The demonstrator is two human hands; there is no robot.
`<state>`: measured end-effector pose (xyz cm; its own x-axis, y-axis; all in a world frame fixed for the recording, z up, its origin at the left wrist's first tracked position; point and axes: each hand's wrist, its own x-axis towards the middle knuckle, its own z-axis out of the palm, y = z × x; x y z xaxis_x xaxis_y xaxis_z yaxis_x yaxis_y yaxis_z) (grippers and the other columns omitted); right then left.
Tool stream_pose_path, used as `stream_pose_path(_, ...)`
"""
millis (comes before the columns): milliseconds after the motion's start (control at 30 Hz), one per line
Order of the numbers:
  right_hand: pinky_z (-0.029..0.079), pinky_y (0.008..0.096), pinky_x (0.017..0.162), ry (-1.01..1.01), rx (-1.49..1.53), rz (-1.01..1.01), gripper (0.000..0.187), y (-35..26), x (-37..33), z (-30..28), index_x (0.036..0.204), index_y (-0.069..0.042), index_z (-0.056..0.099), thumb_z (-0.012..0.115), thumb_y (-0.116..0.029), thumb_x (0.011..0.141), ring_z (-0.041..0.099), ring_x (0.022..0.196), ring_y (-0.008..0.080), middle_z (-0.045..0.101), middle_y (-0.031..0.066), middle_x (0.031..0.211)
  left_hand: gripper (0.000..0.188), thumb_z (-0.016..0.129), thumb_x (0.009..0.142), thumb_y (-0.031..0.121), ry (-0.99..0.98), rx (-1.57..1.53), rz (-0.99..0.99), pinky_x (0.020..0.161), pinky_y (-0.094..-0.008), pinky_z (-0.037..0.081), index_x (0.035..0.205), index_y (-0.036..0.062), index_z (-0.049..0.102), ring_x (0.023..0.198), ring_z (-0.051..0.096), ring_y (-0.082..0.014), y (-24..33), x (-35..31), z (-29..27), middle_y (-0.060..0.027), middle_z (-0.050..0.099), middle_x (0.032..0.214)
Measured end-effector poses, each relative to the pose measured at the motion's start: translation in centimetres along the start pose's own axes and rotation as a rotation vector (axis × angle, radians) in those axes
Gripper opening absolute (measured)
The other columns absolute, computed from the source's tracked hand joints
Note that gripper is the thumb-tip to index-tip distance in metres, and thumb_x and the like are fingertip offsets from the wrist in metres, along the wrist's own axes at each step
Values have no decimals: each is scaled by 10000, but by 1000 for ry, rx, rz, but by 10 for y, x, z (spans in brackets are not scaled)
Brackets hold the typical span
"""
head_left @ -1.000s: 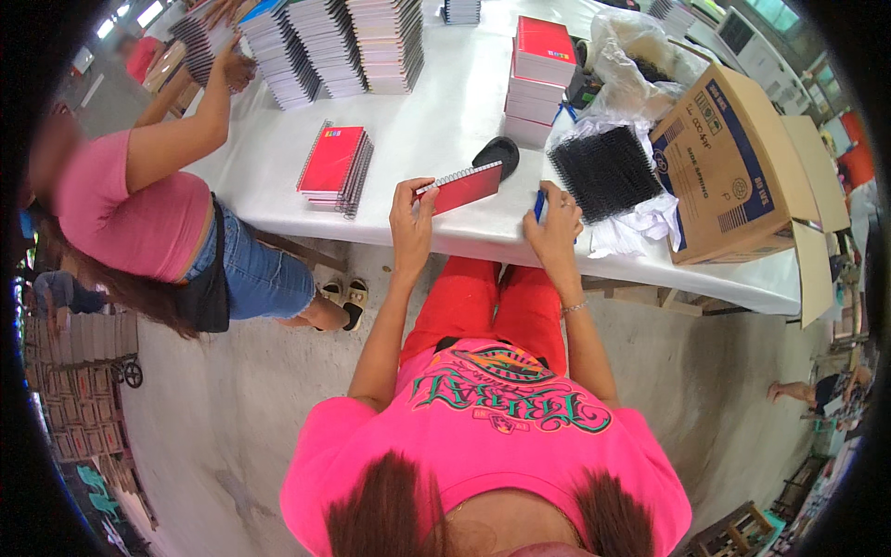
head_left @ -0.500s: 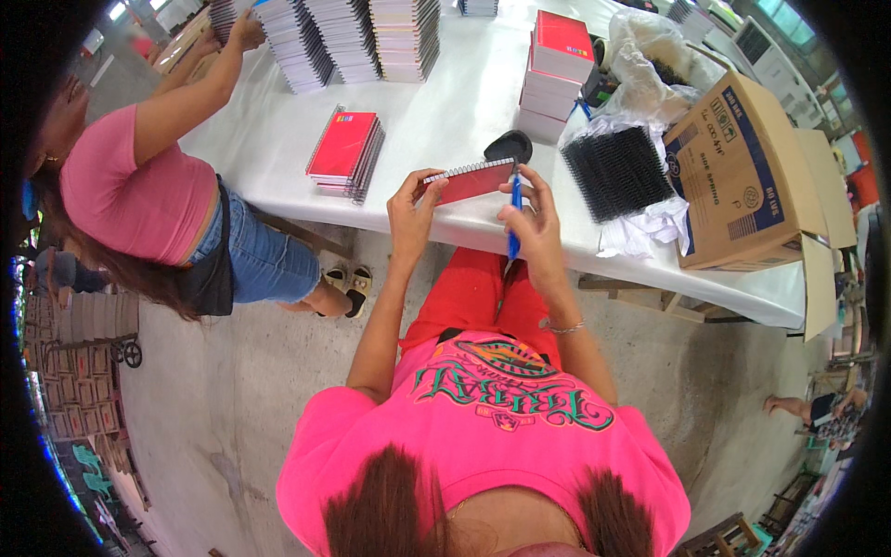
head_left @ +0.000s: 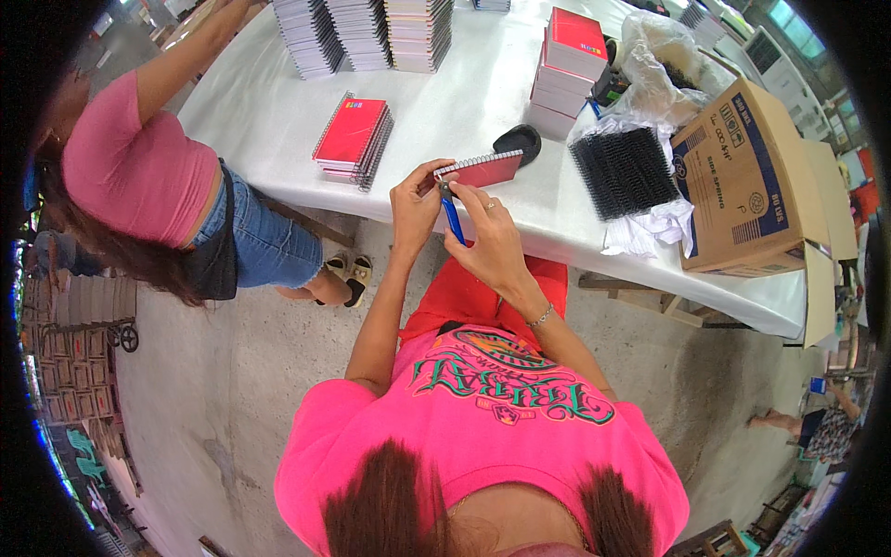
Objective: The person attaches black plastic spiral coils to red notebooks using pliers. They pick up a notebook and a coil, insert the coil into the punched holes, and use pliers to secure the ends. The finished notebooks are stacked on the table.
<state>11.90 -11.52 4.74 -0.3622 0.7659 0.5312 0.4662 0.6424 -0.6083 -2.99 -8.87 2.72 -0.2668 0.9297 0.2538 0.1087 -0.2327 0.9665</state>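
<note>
My left hand (head_left: pixel 416 202) grips a red spiral notebook (head_left: pixel 490 171) at the left end of its wire binding. The notebook is held at the table's near edge, its coil side toward me. In my right hand (head_left: pixel 489 232) is a pair of blue-handled pliers (head_left: pixel 452 219), with the jaws up at the coil's left end, close to my left fingertips. Whether the jaws grip the wire is too small to tell. Just behind the notebook lies a black oval object (head_left: pixel 520 144). A short stack of red spiral notebooks (head_left: pixel 356 130) rests to the left.
Tall notebook stacks (head_left: pixel 360 32) stand at the back left, and a red-topped stack (head_left: pixel 571 51) at the back right. Black spiral coils (head_left: pixel 626 174) lie on crumpled paper beside a cardboard box (head_left: pixel 747 176). A co-worker in a pink shirt (head_left: pixel 139 186) stands at the table's left.
My right hand has moved the pliers from the notebook's right end to its left end. The notebook has shifted slightly right. The co-worker's arms have moved farther toward the upper edge.
</note>
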Motion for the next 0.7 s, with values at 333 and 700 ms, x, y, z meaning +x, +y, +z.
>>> stream_pose_path(333, 507, 432, 929, -7, 14, 39, 605, 2, -4, 7, 1352, -47, 512, 700, -84, 779, 601, 1090, 366, 589, 164, 1270, 293, 557, 906, -81, 7, -29, 6, 868, -253, 535, 1163, -20, 685, 998, 690, -151, -4, -3, -2, -105, 725, 1056)
stream_pose_path(700, 567, 366, 806, -454, 1728, 752, 422, 33, 7, -17, 1306, -17, 489, 567, -261, 970, 680, 901, 266, 655, 160, 1096, 289, 542, 897, -43, 101, 127, 125, 683, -260, 549, 1134, 3, 701, 790, 704, -122, 12, -15, 12, -130, 753, 929)
